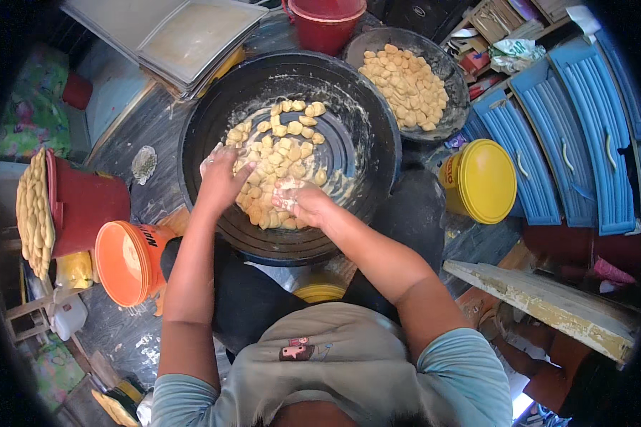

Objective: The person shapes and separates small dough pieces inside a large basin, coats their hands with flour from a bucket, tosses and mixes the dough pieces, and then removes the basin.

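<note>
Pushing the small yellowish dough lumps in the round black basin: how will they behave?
The dough lumps probably dent easily, judging by their soft, rounded look. They may cling slightly: pale residue smears the basin. Pushing one might shift others, since many touch.

Black lettering on orange bucket, letters on yellow tub, green print on bag
</note>
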Demonstrator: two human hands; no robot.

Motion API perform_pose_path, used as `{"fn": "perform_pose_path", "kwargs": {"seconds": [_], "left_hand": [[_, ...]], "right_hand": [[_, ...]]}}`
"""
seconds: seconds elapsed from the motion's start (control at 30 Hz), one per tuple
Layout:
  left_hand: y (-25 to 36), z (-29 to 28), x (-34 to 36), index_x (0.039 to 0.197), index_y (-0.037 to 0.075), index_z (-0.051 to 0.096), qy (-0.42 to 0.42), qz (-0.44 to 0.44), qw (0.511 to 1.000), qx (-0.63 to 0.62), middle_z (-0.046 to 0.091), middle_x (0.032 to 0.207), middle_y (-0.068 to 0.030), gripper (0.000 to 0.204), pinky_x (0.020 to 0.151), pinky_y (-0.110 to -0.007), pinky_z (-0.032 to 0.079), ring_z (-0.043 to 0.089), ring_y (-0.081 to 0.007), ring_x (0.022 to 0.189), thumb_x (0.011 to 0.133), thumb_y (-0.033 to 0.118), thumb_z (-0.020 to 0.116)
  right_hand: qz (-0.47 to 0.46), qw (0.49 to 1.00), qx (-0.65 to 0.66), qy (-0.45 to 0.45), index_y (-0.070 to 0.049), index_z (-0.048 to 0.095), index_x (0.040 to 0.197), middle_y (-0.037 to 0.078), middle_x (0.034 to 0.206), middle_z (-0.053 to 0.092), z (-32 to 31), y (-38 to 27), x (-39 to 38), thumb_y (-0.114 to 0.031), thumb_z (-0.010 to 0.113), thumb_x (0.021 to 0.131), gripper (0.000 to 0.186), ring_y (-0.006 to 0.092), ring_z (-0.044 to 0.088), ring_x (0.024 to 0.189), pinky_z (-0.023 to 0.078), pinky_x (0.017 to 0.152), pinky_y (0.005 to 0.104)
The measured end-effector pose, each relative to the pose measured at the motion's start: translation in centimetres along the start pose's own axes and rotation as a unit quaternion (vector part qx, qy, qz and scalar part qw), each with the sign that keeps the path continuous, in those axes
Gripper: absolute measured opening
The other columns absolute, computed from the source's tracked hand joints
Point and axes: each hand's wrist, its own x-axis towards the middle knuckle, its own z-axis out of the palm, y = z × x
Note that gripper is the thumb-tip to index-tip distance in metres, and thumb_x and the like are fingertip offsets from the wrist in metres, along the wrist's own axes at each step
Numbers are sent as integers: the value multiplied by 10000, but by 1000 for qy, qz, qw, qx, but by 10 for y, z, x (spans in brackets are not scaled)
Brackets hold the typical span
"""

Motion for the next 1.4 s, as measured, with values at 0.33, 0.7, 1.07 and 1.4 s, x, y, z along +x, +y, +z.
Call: {"fn": "perform_pose_path", "kwargs": {"seconds": [0.33,0.7,1.07,1.4], "left_hand": [[-65,19,30,1186,-38,473,-186,-24,969,-158,532,1148,-257,603,915,-363,393,509,-354,1090,795,402,600],[-64,14,38,1171,-24,495,-184,-38,972,-143,533,1147,-250,568,909,-365,397,512,-355,1083,784,377,607],[-65,23,41,1169,-1,503,-199,-50,971,-122,542,1128,-254,559,899,-374,406,517,-367,1071,786,391,615],[-69,24,44,1169,-5,499,-189,-17,975,-119,544,1118,-259,558,902,-380,401,518,-370,1064,797,400,597]], "right_hand": [[-21,998,-67,7,56,500,1121,130,1009,559,-16,12,9,57,529,824,299,222,572,889,488,814,293],[-18,997,-69,3,58,499,1117,139,1038,564,-21,26,24,48,555,798,323,239,570,964,473,849,306],[13,997,-71,9,77,474,1097,183,1076,554,-17,18,16,62,489,822,276,282,581,938,482,864,356],[18,997,-69,16,73,485,1081,149,1013,561,-21,16,17,37,485,851,233,272,585,911,487,844,349]]}}
